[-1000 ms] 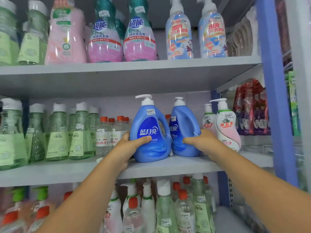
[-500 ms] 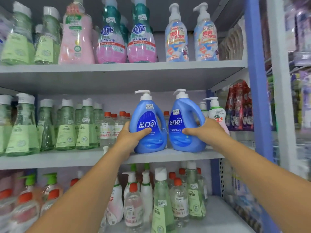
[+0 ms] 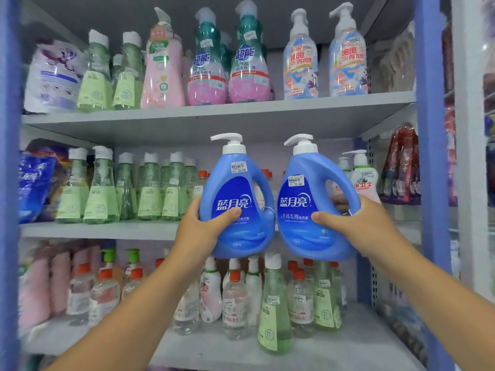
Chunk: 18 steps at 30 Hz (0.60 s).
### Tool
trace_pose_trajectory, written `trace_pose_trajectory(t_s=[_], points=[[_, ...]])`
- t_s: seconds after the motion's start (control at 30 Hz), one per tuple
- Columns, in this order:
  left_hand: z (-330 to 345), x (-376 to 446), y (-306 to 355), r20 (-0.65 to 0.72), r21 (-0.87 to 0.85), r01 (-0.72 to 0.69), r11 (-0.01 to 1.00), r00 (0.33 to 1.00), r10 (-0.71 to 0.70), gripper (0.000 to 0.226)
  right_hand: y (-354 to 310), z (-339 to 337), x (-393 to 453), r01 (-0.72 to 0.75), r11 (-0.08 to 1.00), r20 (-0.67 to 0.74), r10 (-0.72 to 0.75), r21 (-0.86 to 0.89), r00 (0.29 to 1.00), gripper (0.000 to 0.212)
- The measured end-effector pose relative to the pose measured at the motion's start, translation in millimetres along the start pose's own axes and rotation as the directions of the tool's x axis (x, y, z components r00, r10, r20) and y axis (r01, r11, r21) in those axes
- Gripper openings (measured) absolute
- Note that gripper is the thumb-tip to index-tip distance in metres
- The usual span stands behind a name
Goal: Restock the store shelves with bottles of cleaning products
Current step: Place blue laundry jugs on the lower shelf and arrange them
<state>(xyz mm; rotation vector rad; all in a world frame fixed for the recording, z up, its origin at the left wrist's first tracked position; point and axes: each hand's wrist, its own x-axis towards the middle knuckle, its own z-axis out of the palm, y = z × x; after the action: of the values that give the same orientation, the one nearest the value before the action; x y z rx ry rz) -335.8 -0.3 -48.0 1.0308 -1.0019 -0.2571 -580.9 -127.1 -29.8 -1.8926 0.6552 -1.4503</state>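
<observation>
Two blue detergent bottles with white pump tops are held side by side in front of the middle shelf (image 3: 101, 230). My left hand (image 3: 203, 228) grips the left blue bottle (image 3: 237, 199) around its lower left side. My right hand (image 3: 356, 226) holds the right blue bottle (image 3: 308, 204), fingers through its handle. Both bottles stand upright, their bases in front of and just below the shelf's front edge. The shelf spot behind them is hidden.
Green bottles (image 3: 150, 191) fill the middle shelf's left; a white pump bottle (image 3: 361, 175) stands at its right. The top shelf (image 3: 241, 113) carries pink, teal and pale blue bottles. Small bottles crowd the bottom shelf (image 3: 241, 352). A blue upright post (image 3: 431, 156) stands at the right.
Both blue bottles have come off the middle shelf towards me, now held in front of its edge. The view has drawn back and shifted left.
</observation>
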Motion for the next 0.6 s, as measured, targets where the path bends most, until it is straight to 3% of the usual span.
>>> trace_pose_trajectory(t_s=[0.27,0.6], points=[[-67,-60,-8,-0.115,0.069,0.085,0.994,0.990,-0.077,0.051,5,49,-46,-0.067,0.995,0.165,0.055,0.067,0.985,0.037],[-202,-90,3,-0.254,0.095,0.124,0.988,0.962,-0.096,0.047,-26,177,-87,-0.121,0.975,0.321,0.056,0.187,0.945,0.032]])
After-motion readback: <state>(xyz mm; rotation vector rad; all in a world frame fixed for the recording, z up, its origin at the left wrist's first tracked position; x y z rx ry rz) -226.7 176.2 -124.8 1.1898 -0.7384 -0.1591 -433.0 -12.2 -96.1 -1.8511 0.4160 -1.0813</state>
